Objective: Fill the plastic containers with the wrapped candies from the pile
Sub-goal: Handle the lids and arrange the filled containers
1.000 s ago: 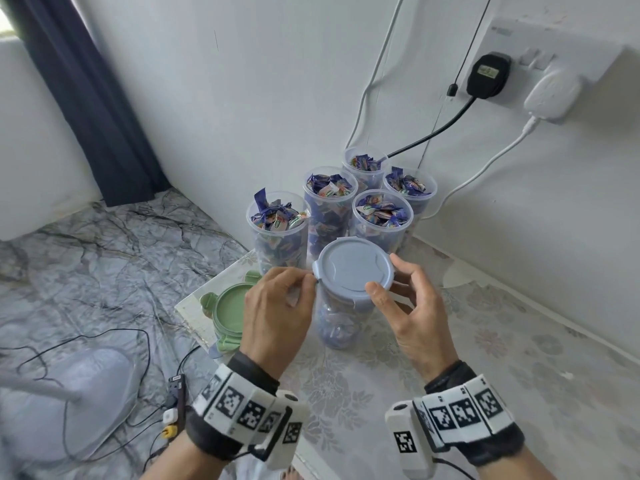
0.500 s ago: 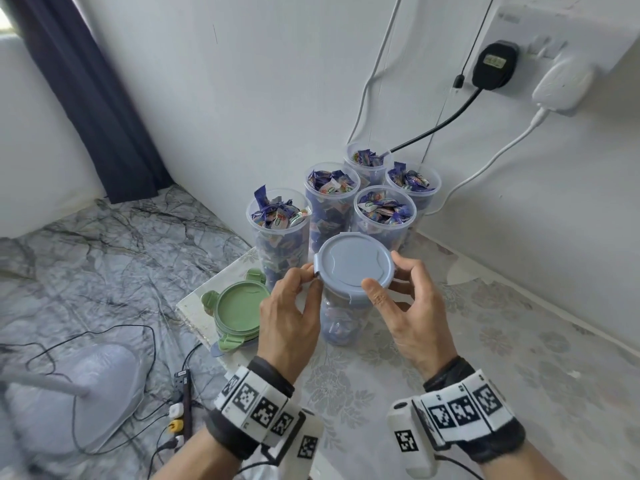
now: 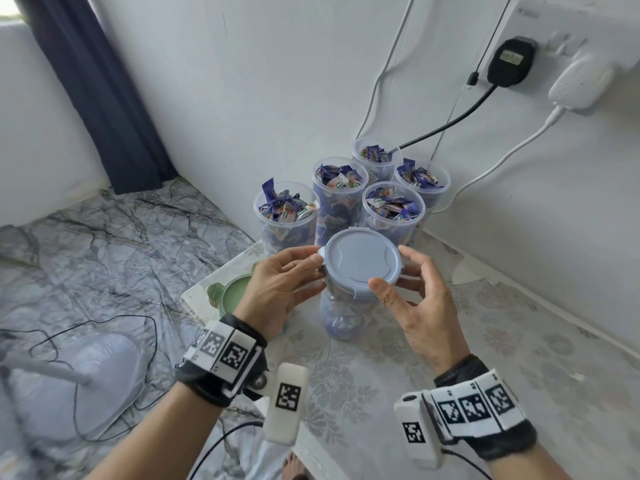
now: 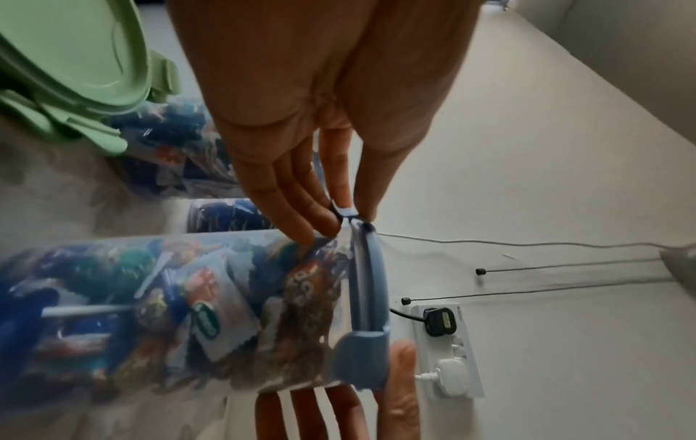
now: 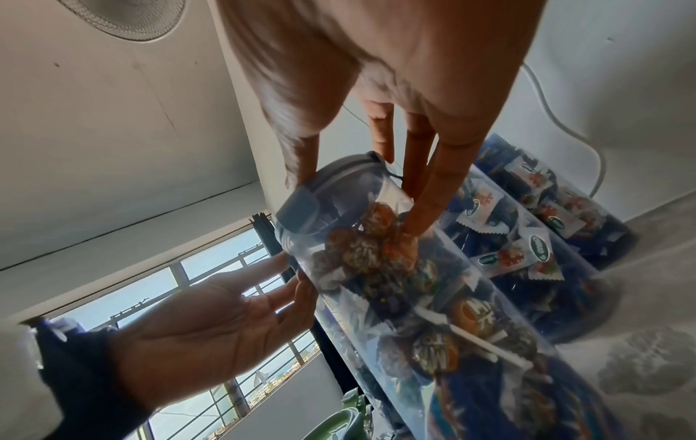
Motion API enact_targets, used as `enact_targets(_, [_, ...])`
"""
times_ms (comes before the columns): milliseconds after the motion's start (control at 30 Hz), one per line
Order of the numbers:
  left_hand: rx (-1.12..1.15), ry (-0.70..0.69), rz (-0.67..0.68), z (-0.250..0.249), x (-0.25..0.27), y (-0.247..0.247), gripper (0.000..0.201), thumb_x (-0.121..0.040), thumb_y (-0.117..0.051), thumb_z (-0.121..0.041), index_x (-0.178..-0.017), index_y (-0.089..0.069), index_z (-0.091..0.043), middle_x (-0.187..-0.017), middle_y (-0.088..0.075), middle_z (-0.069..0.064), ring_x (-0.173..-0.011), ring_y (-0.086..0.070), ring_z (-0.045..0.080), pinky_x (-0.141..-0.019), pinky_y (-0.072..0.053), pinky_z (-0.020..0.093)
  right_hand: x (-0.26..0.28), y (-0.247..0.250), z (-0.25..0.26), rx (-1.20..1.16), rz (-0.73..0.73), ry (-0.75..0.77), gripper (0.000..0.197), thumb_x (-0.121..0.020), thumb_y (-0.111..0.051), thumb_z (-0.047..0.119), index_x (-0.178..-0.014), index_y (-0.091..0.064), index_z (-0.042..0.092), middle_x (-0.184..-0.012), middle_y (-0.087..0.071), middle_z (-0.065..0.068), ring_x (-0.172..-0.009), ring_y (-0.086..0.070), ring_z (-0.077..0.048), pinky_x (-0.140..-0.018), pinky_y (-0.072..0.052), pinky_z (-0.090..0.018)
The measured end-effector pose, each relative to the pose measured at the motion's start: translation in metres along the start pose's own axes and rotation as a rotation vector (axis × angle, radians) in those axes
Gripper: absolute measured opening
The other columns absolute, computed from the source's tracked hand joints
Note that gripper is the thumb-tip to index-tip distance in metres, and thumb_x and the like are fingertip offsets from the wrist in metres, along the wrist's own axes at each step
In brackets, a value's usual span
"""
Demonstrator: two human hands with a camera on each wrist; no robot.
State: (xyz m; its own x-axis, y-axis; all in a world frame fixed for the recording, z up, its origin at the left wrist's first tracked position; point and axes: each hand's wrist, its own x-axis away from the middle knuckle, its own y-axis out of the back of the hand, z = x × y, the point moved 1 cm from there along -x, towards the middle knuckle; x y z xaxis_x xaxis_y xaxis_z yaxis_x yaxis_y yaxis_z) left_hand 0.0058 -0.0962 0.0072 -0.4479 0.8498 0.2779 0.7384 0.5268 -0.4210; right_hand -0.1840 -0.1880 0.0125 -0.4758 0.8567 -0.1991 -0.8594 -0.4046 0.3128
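A clear plastic container (image 3: 341, 317) packed with wrapped candies stands on the table, topped by a blue-grey lid (image 3: 360, 263). My left hand (image 3: 313, 268) pinches the lid's left tab (image 4: 346, 213) between thumb and fingers. At the other side, my right hand (image 3: 391, 268) grips the lid, thumb on its front rim and fingers round the right edge. In the right wrist view the thumb sits on a lid tab (image 5: 299, 208) and the fingers lie along the container (image 5: 414, 297). Several open containers (image 3: 285, 209) filled with candies stand behind it. No loose candy pile shows.
Green lids (image 3: 235, 294) lie stacked near the table's left edge (image 3: 194, 292). The wall is close behind the containers, with a socket strip (image 3: 540, 57) and hanging cables (image 3: 450, 123). A fan base (image 3: 86, 375) and wires lie on the floor at left.
Both hands stay on the lid; the left fingers have closed onto its side tab. The container has not moved.
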Motion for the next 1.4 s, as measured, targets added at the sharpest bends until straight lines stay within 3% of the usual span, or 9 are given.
enact_targets(67, [-0.006,-0.017,-0.033,0.0,-0.001,0.001,0.039,-0.073,-0.074,-0.021,-0.109,-0.068,-0.008,-0.094,-0.072,0.007,-0.081,-0.068,0.015,-0.075,-0.058,0.027,0.0,0.0,-0.002,-0.007,-0.005,-0.009,0.069,-0.072,-0.076,0.048,-0.13,-0.052,0.021,-0.115,-0.064,0.013,-0.103,-0.062,0.004,-0.082,-0.051,-0.014])
enact_targets(167, [-0.359,-0.216,-0.145,-0.005,0.0,0.001,0.017,-0.081,-0.077,-0.022,-0.098,-0.075,-0.016,-0.088,-0.075,0.0,-0.08,-0.067,0.01,-0.079,-0.056,0.028,0.0,-0.001,-0.004,-0.017,-0.014,-0.012,0.073,-0.071,-0.076,0.049,-0.132,-0.051,0.018,-0.117,-0.064,0.011,-0.104,-0.062,0.002,-0.082,-0.053,-0.016])
enact_targets(267, [-0.719,-0.443,-0.292,-0.007,0.01,-0.007,0.01,-0.087,-0.073,-0.021,-0.094,-0.078,-0.026,-0.08,-0.075,-0.012,-0.074,-0.068,-0.004,-0.072,-0.053,0.014,0.001,-0.002,-0.003,-0.022,-0.021,-0.022,0.074,-0.071,-0.076,0.049,-0.134,-0.051,0.019,-0.119,-0.062,0.016,-0.105,-0.06,0.005,-0.08,-0.052,-0.014])
enact_targets(433, [-0.819,-0.599,-0.341,0.006,0.024,-0.019,0.019,-0.089,-0.071,-0.021,-0.107,-0.076,-0.02,-0.095,-0.072,-0.016,-0.083,-0.063,-0.018,-0.076,-0.044,0.001,0.005,-0.006,-0.003,-0.024,-0.053,-0.02,0.072,-0.074,-0.075,0.047,-0.136,-0.05,0.02,-0.12,-0.056,0.028,-0.106,-0.059,0.007,-0.079,-0.052,-0.013])
enact_targets(600, [-0.856,-0.597,-0.337,0.011,0.022,-0.02,0.023,-0.092,-0.067,-0.025,-0.114,-0.072,-0.022,-0.099,-0.069,-0.023,-0.095,-0.063,-0.013,-0.089,-0.05,0.013,0.007,-0.011,-0.003,-0.038,-0.082,0.001,0.07,-0.073,-0.074,0.047,-0.133,-0.05,0.019,-0.119,-0.057,0.024,-0.105,-0.06,0.007,-0.076,-0.051,-0.011])
enact_targets(733, [-0.831,-0.607,-0.337,0.011,0.019,-0.018,0.019,-0.091,-0.068,-0.022,-0.11,-0.072,-0.021,-0.099,-0.071,-0.019,-0.093,-0.064,-0.012,-0.088,-0.05,0.013,0.005,-0.013,-0.002,-0.017,-0.075,0.013,0.071,-0.073,-0.072,0.05,-0.132,-0.05,0.018,-0.122,-0.06,0.013,-0.104,-0.059,0.007,-0.075,-0.052,-0.012])
enact_targets(967, [-0.875,-0.668,-0.239,0.007,0.015,-0.008,0.02,-0.092,-0.067,-0.022,-0.111,-0.071,-0.017,-0.101,-0.073,-0.01,-0.093,-0.065,-0.007,-0.082,-0.046,0.006,-0.002,0.001,-0.003,0.099,0.011,0.058,0.074,-0.07,-0.07,0.066,-0.127,-0.051,0.022,-0.116,-0.063,0.015,-0.101,-0.064,-0.001,-0.08,-0.058,-0.034])
enact_targets(1100, [-0.879,-0.656,-0.123,0.006,0.015,0.001,0.035,-0.09,-0.061,-0.039,-0.119,-0.068,-0.02,-0.108,-0.069,-0.01,-0.099,-0.066,0.0,-0.087,-0.051,0.016,-0.007,0.017,-0.004,0.044,0.136,0.012,0.056,-0.078,-0.074,0.053,-0.125,-0.053,0.031,-0.112,-0.064,0.021,-0.099,-0.066,-0.004,-0.078,-0.057,-0.027])
enact_targets(1400, [-0.63,-0.421,0.005,0.004,0.001,0.011,0.036,-0.092,-0.058,-0.042,-0.121,-0.062,-0.021,-0.107,-0.073,0.0,-0.095,-0.072,0.015,-0.088,-0.057,0.043,-0.021,0.017,-0.007,-0.186,0.079,-0.216,0.013,-0.094,-0.06,0.022,-0.096,-0.072,0.016,-0.087,-0.072,-0.01,-0.076,-0.07,-0.027,-0.069,-0.06,-0.041])
